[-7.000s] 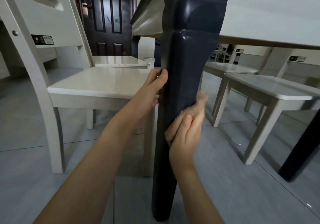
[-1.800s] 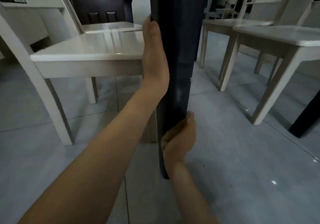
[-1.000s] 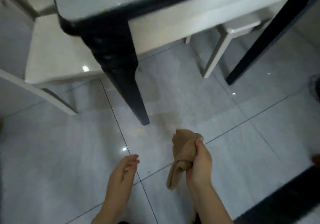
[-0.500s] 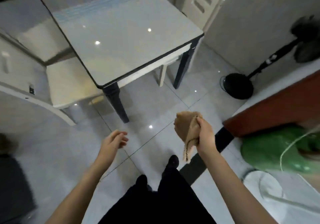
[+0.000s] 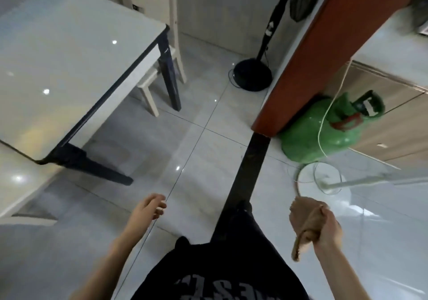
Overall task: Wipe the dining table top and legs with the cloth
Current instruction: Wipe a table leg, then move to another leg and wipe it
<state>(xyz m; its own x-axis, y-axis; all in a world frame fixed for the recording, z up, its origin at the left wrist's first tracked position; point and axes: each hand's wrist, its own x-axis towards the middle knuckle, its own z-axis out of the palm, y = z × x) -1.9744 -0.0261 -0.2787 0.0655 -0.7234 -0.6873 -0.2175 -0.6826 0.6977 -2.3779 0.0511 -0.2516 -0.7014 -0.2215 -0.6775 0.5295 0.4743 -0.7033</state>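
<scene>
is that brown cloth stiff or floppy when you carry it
Probably floppy: the cloth bunches in the right hand and a loose end droops below the fist. Likely light, since one hand alone holds it up.

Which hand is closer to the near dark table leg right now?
Left. The left hand hangs empty just right of the foot of the near table leg; the right hand, gripping the cloth, is much farther right, past the dark floor strip.

right hand point(image 5: 328, 226) grips the cloth point(image 5: 303, 218); left hand point(image 5: 149, 209) hangs loosely curled.
</scene>
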